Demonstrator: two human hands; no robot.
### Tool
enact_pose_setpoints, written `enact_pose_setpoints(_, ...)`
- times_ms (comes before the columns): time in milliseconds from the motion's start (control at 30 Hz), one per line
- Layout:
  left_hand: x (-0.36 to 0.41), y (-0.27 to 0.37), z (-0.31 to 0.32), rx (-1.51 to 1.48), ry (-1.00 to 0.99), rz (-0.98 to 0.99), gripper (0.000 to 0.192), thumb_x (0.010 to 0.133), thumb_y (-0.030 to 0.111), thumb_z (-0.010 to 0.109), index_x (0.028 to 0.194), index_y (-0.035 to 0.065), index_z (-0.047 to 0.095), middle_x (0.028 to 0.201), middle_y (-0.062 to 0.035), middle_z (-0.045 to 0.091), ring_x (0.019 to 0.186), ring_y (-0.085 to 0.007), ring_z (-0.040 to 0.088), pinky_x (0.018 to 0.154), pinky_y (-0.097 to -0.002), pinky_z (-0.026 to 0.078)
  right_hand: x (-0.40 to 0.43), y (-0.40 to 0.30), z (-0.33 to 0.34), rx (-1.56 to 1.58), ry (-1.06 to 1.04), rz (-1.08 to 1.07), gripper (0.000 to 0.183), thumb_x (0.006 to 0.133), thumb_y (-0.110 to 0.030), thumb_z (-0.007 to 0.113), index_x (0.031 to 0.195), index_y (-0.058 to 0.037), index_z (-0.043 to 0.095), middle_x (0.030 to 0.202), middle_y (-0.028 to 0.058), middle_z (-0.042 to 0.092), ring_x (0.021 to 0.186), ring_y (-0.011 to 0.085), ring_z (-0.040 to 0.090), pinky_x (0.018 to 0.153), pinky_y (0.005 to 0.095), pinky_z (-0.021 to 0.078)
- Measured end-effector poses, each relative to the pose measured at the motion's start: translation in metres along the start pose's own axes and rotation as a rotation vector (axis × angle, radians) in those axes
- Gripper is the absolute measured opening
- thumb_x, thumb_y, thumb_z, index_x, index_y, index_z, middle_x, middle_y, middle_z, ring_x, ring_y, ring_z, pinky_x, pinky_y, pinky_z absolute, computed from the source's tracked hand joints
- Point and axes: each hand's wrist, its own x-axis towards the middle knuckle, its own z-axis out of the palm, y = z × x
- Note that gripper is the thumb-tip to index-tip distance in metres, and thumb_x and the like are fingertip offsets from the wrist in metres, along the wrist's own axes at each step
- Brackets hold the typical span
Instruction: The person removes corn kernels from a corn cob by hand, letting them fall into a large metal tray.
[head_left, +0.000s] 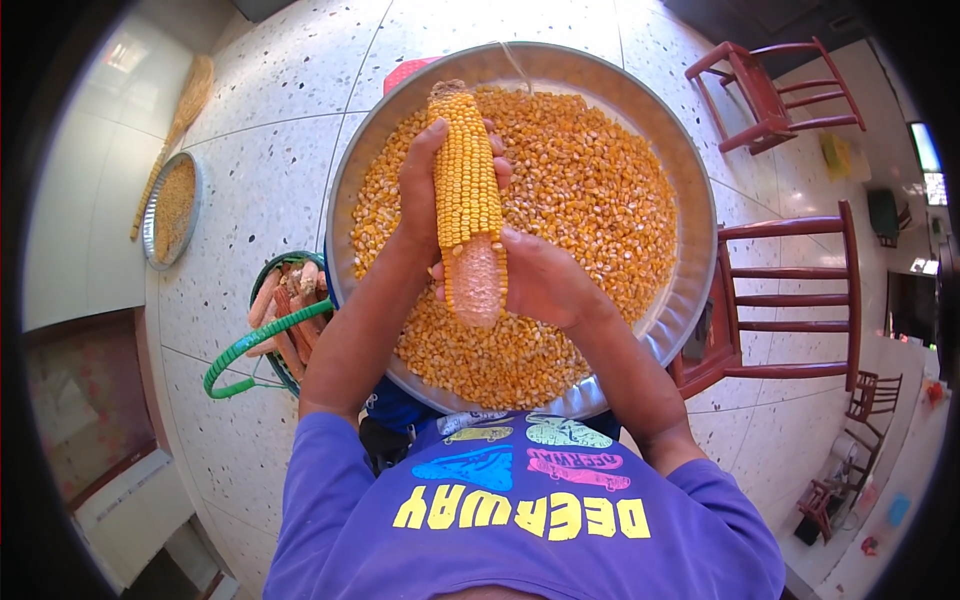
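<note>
An ear of dried yellow corn (466, 172) is held over a wide round metal pan (679, 330). Its far part carries full rows of kernels, while the near end shows bare pinkish cob with kernels along its sides. My left hand (420, 184) wraps the far part, thumb on the left side and fingertips showing on the right. Lower down, my right hand (544, 274) grips the near part, its thumb beside the edge of the kernel rows. Loose corn kernels (585, 187) lie in a thick layer in the pan beneath both hands.
Left of the pan stands a green-handled basket (225, 358) with several bare corn cobs (289, 307). A smaller metal tray (196, 210) of grain (175, 206) and a straw broom (191, 97) are by the left wall. Red wooden chairs (795, 296) stand at the right.
</note>
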Motion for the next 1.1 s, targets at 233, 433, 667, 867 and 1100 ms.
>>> enact_pose_setpoints(233, -0.002, -0.002, 0.004, 0.006, -0.005, -0.027, 0.054, 0.098, 0.044, 0.055, 0.121, -0.0045, 0.051, 0.096, -0.0161, 0.063, 0.077, -0.0231, 0.068, 0.068, -0.0338, 0.061, 0.000, 0.002, -0.003, -0.126, -0.024, -0.010, 0.052, 0.101, -0.032, 0.061, 0.138, 0.0023, 0.049, 0.126, 0.0172, 0.064, 0.116, 0.0280, 0.065, 0.104, 0.0462, 0.0504)
enact_pose_setpoints(433, 0.000, -0.008, -0.001, 0.042, -0.004, -0.052, 0.052, 0.098, 0.044, 0.056, 0.120, -0.0033, 0.052, 0.096, -0.0153, 0.064, 0.078, -0.0228, 0.069, 0.070, -0.0350, 0.061, 0.000, 0.005, -0.010, -0.191, -0.008, -0.019, 0.049, 0.100, -0.032, 0.064, 0.134, 0.0004, 0.052, 0.121, 0.0145, 0.066, 0.112, 0.0264, 0.067, 0.100, 0.0441, 0.0533)
enact_pose_setpoints(667, 0.004, -0.003, -0.011, -0.116, -0.046, -0.055, 0.061, 0.096, 0.047, 0.059, 0.126, -0.0055, 0.047, 0.100, -0.0173, 0.060, 0.083, -0.0235, 0.066, 0.073, -0.0337, 0.060, 0.001, 0.002, -0.009, -0.017, -0.094, 0.002, 0.060, 0.109, -0.045, 0.037, 0.150, -0.0013, 0.039, 0.140, 0.0240, 0.057, 0.129, 0.0346, 0.058, 0.108, 0.0497, 0.0472)
enact_pose_setpoints(867, 0.003, -0.002, -0.008, -0.144, -0.068, -0.089, 0.061, 0.095, 0.047, 0.059, 0.126, -0.0052, 0.048, 0.100, -0.0167, 0.061, 0.083, -0.0230, 0.066, 0.073, -0.0331, 0.060, 0.000, 0.003, -0.008, -0.015, -0.101, 0.004, 0.058, 0.107, -0.041, 0.044, 0.149, -0.0007, 0.040, 0.139, 0.0237, 0.057, 0.128, 0.0324, 0.059, 0.107, 0.0499, 0.0490)
enact_pose_setpoints(1100, 0.002, -0.001, -0.006, -0.059, -0.062, -0.082, 0.057, 0.096, 0.046, 0.059, 0.124, -0.0036, 0.050, 0.098, -0.0157, 0.061, 0.081, -0.0224, 0.066, 0.072, -0.0334, 0.060, -0.002, -0.001, -0.001, -0.084, 0.000, 0.007, 0.056, 0.103, -0.037, 0.056, 0.143, 0.0004, 0.046, 0.133, 0.0203, 0.062, 0.123, 0.0291, 0.063, 0.104, 0.0479, 0.0519)
